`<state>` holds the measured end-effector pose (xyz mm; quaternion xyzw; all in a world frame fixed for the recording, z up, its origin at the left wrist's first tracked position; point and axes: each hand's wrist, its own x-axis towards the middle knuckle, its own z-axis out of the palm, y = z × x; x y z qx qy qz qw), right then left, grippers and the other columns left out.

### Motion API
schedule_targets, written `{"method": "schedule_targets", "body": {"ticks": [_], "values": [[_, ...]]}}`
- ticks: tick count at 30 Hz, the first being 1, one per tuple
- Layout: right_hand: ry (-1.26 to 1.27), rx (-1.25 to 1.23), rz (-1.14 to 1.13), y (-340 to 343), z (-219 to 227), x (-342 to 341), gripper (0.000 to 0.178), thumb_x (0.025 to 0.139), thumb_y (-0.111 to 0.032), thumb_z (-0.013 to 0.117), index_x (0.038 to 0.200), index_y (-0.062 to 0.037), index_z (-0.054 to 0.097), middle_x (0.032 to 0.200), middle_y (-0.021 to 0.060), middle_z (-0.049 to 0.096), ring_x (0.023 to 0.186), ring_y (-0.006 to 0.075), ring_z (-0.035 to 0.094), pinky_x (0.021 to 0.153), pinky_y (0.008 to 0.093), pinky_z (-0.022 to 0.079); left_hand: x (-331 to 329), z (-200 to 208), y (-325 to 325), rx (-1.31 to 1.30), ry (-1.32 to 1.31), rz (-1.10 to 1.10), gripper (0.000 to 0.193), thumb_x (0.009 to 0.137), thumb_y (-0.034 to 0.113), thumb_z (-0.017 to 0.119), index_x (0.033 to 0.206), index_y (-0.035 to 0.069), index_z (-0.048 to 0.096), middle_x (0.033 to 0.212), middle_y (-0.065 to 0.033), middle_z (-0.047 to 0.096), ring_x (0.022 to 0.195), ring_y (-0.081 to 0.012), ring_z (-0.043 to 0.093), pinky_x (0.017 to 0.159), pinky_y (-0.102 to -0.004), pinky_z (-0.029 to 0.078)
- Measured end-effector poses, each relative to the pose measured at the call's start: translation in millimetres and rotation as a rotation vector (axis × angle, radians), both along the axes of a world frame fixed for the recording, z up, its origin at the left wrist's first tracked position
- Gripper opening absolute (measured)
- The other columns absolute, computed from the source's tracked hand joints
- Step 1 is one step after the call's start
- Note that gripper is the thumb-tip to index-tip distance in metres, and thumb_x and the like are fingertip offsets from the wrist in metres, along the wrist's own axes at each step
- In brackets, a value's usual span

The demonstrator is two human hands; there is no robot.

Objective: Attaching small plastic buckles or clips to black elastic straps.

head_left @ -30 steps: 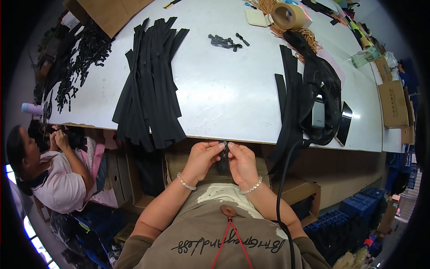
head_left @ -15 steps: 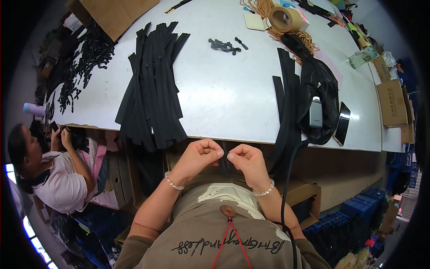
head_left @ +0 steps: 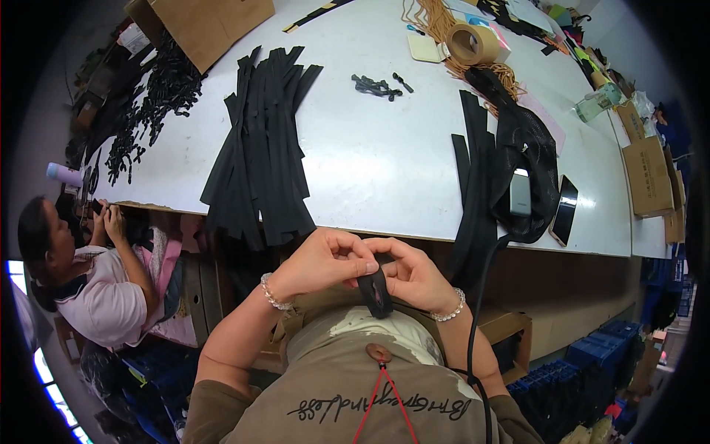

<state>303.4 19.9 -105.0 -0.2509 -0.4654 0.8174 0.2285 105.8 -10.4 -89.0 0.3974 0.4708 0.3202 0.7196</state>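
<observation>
A black fabric strip (head_left: 378, 294), bent into a hanging loop, is pinched between my two hands in front of my belly. My left hand (head_left: 322, 264) is closed, thumb and forefinger on the loop's upper end. From the other side my right hand (head_left: 416, 277) grips the same end, its fingers curled and partly hidden behind the left ones. Beyond my left hand, a pile of long black strips (head_left: 264, 155) overhangs the table's front edge. A smaller bunch of black strips (head_left: 471, 177) lies beyond my right hand. Several small black cord pulls (head_left: 376, 86) rest farther back.
On the white table (head_left: 370, 163), a black mesh bag (head_left: 526, 122) with a grey device (head_left: 521, 194) lies by a phone (head_left: 565, 211). A tape roll (head_left: 473, 44) sits behind. A black cable (head_left: 474, 318) runs down beside my right arm. A co-worker (head_left: 103, 288) sits at left.
My hands have come together and overlap, and the black strip now shows as a loop hanging below them. The table appears slightly lower and farther right in view.
</observation>
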Motion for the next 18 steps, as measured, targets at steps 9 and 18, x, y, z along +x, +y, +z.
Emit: {"method": "schedule_targets", "body": {"ticks": [9, 18], "values": [[-0.018, -0.117, 0.051, -1, -13, -2, 0.014, 0.084, -0.002, 0.059, 0.097, 0.0029, 0.058, 0.081, 0.0036, 0.063, 0.072, 0.0052, 0.059, 0.065, 0.0174, 0.048, 1, 3, -5, -0.068, -0.021, 0.086, 0.012, 0.085, 0.012, 0.062, 0.082, 0.001, 0.063, 0.072, -0.0038, 0.064, 0.055, -0.0076, 0.06, 0.051, -0.0187, 0.05], [-0.043, 0.016, 0.151, 0, -11, -2, 0.009, 0.087, -0.009, 0.059, 0.086, -0.0004, 0.063, 0.075, -0.0033, 0.06, 0.067, 0.0016, 0.051, 0.06, 0.0168, 0.043, -7, -5, -5, -0.086, -0.149, -0.083, 0.019, 0.088, 0.019, 0.059, 0.082, 0.001, 0.06, 0.072, -0.0045, 0.064, 0.055, -0.0097, 0.062, 0.051, -0.0191, 0.051]]}}
